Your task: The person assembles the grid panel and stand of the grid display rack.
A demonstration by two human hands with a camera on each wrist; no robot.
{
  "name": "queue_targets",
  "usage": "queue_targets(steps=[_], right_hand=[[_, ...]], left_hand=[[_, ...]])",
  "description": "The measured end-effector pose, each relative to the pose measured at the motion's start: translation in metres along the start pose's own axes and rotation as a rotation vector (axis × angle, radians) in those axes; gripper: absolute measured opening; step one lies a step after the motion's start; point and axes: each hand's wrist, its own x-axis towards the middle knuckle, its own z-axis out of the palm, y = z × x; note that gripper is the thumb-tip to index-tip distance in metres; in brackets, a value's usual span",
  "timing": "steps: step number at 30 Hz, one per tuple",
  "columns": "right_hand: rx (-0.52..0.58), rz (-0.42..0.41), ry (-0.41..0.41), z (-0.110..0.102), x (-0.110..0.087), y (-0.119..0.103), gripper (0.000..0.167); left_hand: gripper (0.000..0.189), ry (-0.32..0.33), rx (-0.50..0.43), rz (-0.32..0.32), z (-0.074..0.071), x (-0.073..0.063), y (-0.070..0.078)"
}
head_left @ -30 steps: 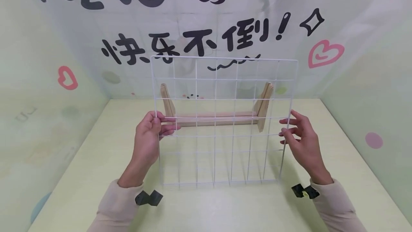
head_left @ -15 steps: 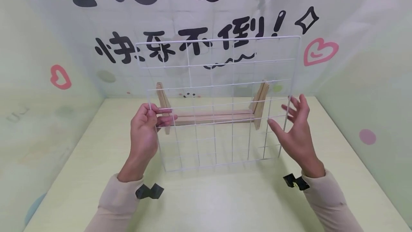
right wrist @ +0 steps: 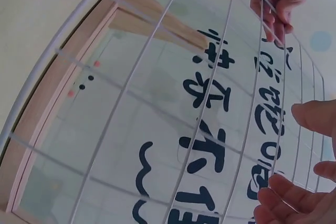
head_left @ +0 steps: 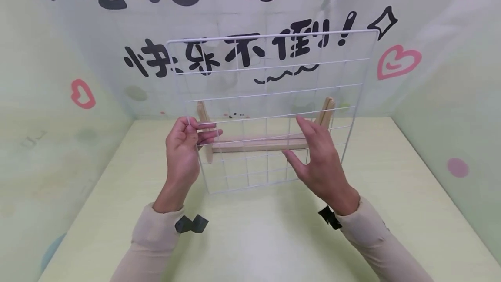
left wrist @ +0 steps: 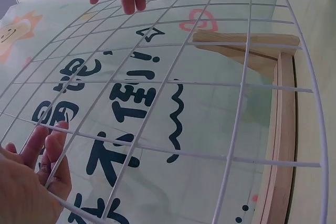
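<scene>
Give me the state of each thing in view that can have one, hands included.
White wire grid panel: unbent as far as visible, tilted, held up in front of the wooden stand.
Wooden stand: assembled, two uprights joined by a crossbar, standing on the table, unheld.
Left hand: pinching the panel's left edge.
Right hand: open, gripping nothing.

back wall (head_left: 231, 18): black lettering (head_left: 244, 55) | right wall (head_left: 442, 112): purple dot (head_left: 457, 167) | tabletop (head_left: 258, 234): pale yellow
</scene>
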Motion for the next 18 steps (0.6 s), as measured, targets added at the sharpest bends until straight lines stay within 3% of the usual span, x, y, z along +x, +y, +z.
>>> queue_targets(steps=[9,14,18], right_hand=[[0.021,0.008,-0.04,0.018,0.014,-0.002,0.074],[-0.067,0.005,-0.039,0.026,0.024,0.001,0.071],[-0.154,0.024,0.011,0.033,0.033,0.001,0.062]], left_hand=[[0.019,-0.022,0.032,0.028,0.0,0.008,-0.002],[0.018,-0.028,0.021,0.04,0.002,0.013,-0.001],[0.018,-0.028,0.001,0.025,0.003,0.018,-0.001]])
